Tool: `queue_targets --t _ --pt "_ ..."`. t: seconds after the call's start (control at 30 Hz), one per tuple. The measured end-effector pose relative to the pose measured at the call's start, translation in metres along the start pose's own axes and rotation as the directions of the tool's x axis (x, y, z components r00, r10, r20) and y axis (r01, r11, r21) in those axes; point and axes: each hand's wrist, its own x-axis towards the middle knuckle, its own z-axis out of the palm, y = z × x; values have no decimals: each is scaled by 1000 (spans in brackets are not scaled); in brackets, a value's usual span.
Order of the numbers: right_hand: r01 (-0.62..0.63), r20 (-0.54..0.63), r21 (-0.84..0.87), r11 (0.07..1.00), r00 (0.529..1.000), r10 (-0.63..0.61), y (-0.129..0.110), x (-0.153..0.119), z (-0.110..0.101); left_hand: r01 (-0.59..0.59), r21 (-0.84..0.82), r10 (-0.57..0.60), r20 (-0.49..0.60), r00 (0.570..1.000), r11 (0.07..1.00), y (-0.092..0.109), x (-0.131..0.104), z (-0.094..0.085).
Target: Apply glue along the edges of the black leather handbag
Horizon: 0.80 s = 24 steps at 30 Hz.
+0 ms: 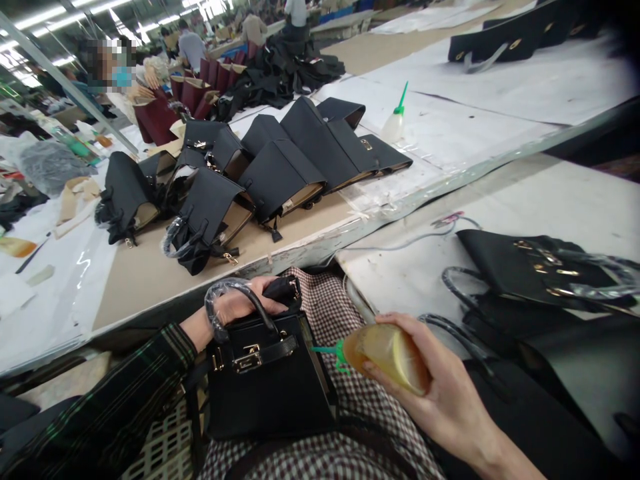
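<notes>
A small black handbag with gold hardware rests on my lap, over a checked cloth. Its handles are wrapped in clear plastic. My left hand reaches through the handles and is closed on the bag's top edge, beside a dark bundled piece. In my right hand is a squeeze bottle of amber liquid, lying tilted with its green nozzle pointing left. The nozzle tip is right at the bag's open side edge; whether it touches I cannot tell.
Several black bag bodies stand on the workbench ahead, with another green-tipped bottle behind them. More black bags lie on the white table at my right. A plastic crate is at lower left. Across the bench a person works near maroon bags.
</notes>
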Motion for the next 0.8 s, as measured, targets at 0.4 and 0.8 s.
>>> queue_targets --t 0.4,0.8 --pt "98 -80 -44 994 992 -101 -3 -7 -2 5 -63 -4 19 1000 998 2 -1 5" --pt "98 -195 -49 994 975 -105 -2 -3 11 -11 5 11 -15 1000 1000 -3 -1 2"
